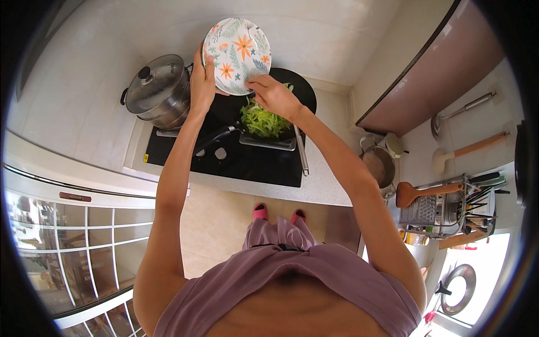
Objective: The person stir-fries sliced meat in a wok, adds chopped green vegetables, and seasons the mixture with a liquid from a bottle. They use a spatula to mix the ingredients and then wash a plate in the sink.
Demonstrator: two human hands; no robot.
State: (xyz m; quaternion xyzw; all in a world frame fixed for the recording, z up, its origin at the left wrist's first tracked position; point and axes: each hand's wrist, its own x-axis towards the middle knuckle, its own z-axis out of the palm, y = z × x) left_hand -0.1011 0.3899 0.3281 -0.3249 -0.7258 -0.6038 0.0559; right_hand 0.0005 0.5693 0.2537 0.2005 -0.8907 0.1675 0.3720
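Observation:
My left hand [203,82] holds a white plate [238,54] with an orange and green floral print by its left rim, thumb on the patterned face. The plate is raised and tilted above the back of the black cooktop [261,168]. At the plate's lower right edge is my right hand [271,93], fingers bent and touching the plate near its rim; whether they pinch something small I cannot tell. Under my right hand, shredded green vegetables [263,120] lie in a black wok [305,90]. A metal utensil handle [301,151] leans out over the wok's front right edge.
A lidded steel steamer pot [160,90] stands on the left burner. On the right are a steel pot [379,164], a dish rack [433,210] with a grater, and a ladle [459,111] hanging on the wall. The wok's handle [217,139] points towards the front left.

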